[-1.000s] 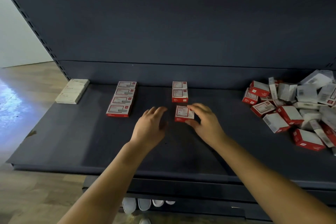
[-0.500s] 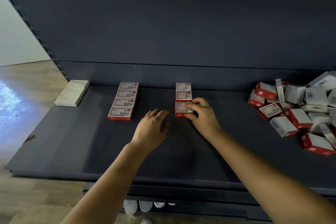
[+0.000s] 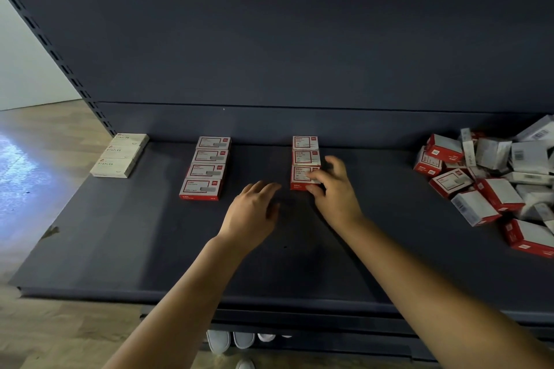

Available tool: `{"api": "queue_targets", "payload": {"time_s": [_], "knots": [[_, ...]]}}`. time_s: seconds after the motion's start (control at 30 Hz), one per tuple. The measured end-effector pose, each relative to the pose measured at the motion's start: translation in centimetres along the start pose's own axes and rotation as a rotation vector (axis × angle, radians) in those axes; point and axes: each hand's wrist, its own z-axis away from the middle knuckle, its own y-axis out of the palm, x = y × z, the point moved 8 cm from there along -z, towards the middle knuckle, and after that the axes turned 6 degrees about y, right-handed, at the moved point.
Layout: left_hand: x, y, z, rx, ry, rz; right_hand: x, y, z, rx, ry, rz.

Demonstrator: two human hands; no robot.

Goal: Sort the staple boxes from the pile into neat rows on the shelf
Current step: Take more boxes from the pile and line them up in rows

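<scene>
Risk first, at the near end of the middle row: could nudge the third box askew, or shove the two boxes behind it out of line toward the back edge of the shelf, if the right hand presses too hard or lifts off at an angle. Could also drag the box forward on release, if the thumb catches under its front corner. Less likely: a brush of the left hand against the four-box row to its left, should it swing outward.

Nearest, left hand relaxed and holding nothing, fingers loosely spread, low above the bare shelf just left of the third box; contact with the shelf not clear. Right hand grasping the third box, fingers curled over its right side and top, thumb at the front corner, box flat on the shelf and touching the box behind it.

Farther back, three pale boxes in a row by the shelf's left edge. Toward the right edge, pile of red-and-white staple boxes, jumbled, well apart from both hands.
</scene>
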Motion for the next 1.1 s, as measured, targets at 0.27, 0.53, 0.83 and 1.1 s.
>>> {"api": "queue_targets", "payload": {"time_s": [0.27, 0.53, 0.83, 1.1], "knots": [[0.0, 0.5, -0.3, 0.031, -0.012, 0.006, 1.0, -0.1, 0.4, -0.015, -0.099, 0.024], [-1.9, 1.2, -2.8, 0.028, 0.031, 0.038, 0.8, -0.2, 0.4, -0.008, -0.135, 0.002], [-1.8, 1.7, -3.2, 0.069, 0.016, -0.001, 0.3, 0.1, -0.3, 0.034, -0.054, 0.034], [-4.9, 0.3, -3.2, -0.064, 0.044, -0.152, -0.1, -2.4, 0.6, 0.207, 0.001, 0.101]]}}
